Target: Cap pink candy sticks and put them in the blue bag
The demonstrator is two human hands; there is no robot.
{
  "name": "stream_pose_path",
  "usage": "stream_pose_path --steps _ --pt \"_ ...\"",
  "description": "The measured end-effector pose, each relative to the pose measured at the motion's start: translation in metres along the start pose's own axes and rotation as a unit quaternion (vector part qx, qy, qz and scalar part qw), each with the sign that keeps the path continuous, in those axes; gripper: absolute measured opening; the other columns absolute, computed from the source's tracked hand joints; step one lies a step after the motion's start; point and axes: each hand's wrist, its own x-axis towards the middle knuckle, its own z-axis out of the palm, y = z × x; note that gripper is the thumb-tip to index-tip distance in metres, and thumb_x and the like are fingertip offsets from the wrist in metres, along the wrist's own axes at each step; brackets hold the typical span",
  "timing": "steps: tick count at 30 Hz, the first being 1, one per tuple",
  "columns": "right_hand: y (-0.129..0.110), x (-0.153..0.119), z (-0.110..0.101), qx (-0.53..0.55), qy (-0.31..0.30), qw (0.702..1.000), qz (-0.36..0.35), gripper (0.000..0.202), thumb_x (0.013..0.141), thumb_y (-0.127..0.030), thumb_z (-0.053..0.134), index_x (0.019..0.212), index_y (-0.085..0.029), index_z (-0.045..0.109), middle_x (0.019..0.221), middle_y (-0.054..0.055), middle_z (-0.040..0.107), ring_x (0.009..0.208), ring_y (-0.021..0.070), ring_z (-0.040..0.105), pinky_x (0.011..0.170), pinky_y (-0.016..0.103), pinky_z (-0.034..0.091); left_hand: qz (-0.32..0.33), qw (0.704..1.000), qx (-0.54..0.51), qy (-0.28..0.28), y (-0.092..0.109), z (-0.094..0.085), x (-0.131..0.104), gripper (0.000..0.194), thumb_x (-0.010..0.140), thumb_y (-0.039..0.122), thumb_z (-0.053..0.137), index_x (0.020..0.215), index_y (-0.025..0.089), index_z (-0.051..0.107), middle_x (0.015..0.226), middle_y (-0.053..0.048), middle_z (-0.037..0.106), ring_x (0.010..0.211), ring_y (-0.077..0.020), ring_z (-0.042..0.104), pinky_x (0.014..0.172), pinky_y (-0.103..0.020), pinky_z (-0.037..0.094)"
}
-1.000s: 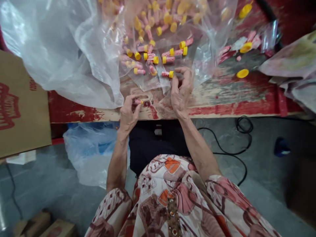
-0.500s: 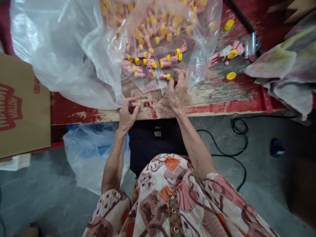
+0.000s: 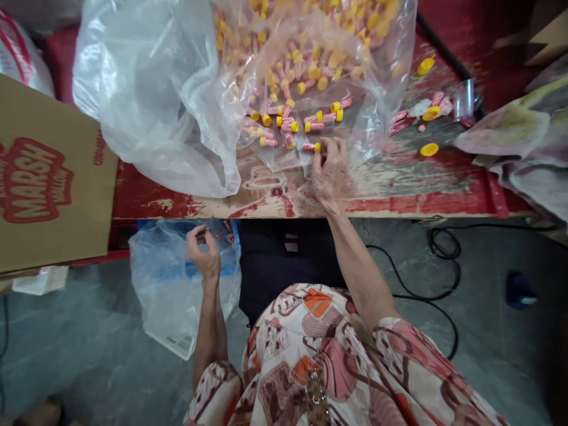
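My left hand (image 3: 204, 251) hangs over the clear plastic bag (image 3: 155, 296) below the table's edge. Its thumb and fingers curl towards each other with a gap between them, and no tube shows there. On the worn red table my right hand (image 3: 329, 168) has its fingertips at the yellow cap of a small tube of pink bits (image 3: 310, 147), closed round the cap end. Several more capped tubes (image 3: 314, 126) lie just beyond it on clear plastic, and a large heap (image 3: 310, 65) of them fills the opened bag behind.
A marshmallow carton (image 3: 57, 177) stands at the left beside a big translucent bag (image 3: 155, 106). Loose yellow caps (image 3: 429, 149), a clear cup (image 3: 464, 97) and a cloth-like bag (image 3: 510, 127) are at the right. Black cable (image 3: 412, 290) loops across the floor.
My left hand has moved down and left from the table's edge to over the lower bag, and the tube it held is gone from view. My right hand has closed in on a tube.
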Motion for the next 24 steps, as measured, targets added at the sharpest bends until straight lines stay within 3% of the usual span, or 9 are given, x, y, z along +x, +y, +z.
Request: stream_pose_path --steps 3,7,10,12,15,19,21,24 --pt "-0.005 -0.001 -0.001 0.003 0.008 1.0 0.008 0.034 0.112 -0.021 0.04 0.134 -0.03 0.064 0.136 0.013 0.061 0.129 0.0276 0.059 0.114 0.052 0.057 0.062 0.994 -0.086 -0.025 0.049 0.049 0.025 0.029 0.112 0.051 0.057 0.117 0.024 0.066 0.109 -0.007 0.071 0.101 -0.0221 0.073 0.092 -0.038 0.063" --pt "-0.012 -0.002 -0.001 0.005 0.01 1.0 0.012 0.03 0.113 -0.021 0.041 0.131 -0.029 0.064 0.135 0.012 0.062 0.13 0.0272 0.06 0.113 0.051 0.057 0.105 0.968 -0.204 -0.098 0.114 0.137 0.068 0.048 0.115 0.063 0.056 0.145 0.026 0.056 0.125 -0.009 0.07 0.102 -0.0186 0.069 0.091 -0.037 0.062" --pt "-0.019 -0.002 -0.002 0.007 0.009 1.0 0.017 0.028 0.111 -0.016 0.046 0.128 -0.028 0.065 0.131 0.011 0.064 0.127 0.0272 0.063 0.111 0.048 0.057 0.121 0.955 -0.231 -0.14 0.145 0.196 0.098 0.053 0.115 0.068 0.058 0.15 0.028 0.053 0.128 -0.01 0.069 0.108 -0.0191 0.066 0.096 -0.042 0.06" --pt "-0.024 -0.002 -0.002 0.005 0.013 1.0 0.024 0.029 0.11 -0.014 0.047 0.126 -0.029 0.066 0.131 0.01 0.065 0.124 0.0262 0.063 0.111 0.046 0.057 0.145 0.947 -0.228 -0.174 0.154 0.221 0.11 0.049 0.115 0.069 0.058 0.142 0.028 0.059 0.121 -0.009 0.07 0.115 -0.0214 0.066 0.101 -0.045 0.059" --pt "-0.03 -0.002 -0.001 -0.003 0.012 1.0 0.029 0.03 0.111 -0.012 0.046 0.127 -0.028 0.066 0.132 0.01 0.066 0.123 0.0255 0.063 0.112 0.045 0.057 0.166 0.944 -0.214 -0.187 0.153 0.227 0.111 0.045 0.115 0.068 0.056 0.137 0.029 0.062 0.116 -0.008 0.07 0.109 -0.0219 0.068 0.098 -0.045 0.06" --pt "-0.03 -0.002 0.001 -0.024 -0.015 0.999 0.029 0.029 0.112 -0.016 0.045 0.132 -0.026 0.063 0.135 0.011 0.066 0.125 0.0263 0.063 0.113 0.047 0.058 0.158 0.954 -0.2 -0.155 0.137 0.199 0.098 0.042 0.116 0.065 0.056 0.14 0.031 0.061 0.129 -0.011 0.068 0.109 -0.0235 0.07 0.1 -0.047 0.061" --pt "-0.027 -0.002 0.0 -0.028 -0.022 0.999 0.031 0.027 0.114 -0.021 0.045 0.132 -0.029 0.063 0.136 0.01 0.066 0.123 0.0257 0.063 0.112 0.047 0.059 0.161 0.948 -0.2 -0.187 0.128 0.187 0.092 0.042 0.115 0.066 0.056 0.136 0.031 0.063 0.128 -0.011 0.069 0.105 -0.0248 0.071 0.098 -0.048 0.062" --pt "-0.024 -0.003 -0.002 -0.016 -0.023 0.999 0.02 0.024 0.115 -0.024 0.046 0.129 -0.031 0.064 0.135 0.011 0.066 0.123 0.0264 0.064 0.111 0.049 0.061 0.168 0.937 -0.196 -0.237 0.118 0.183 0.091 0.041 0.113 0.068 0.058 0.127 0.03 0.066 0.119 -0.01 0.072 0.095 -0.0248 0.072 0.092 -0.049 0.063"
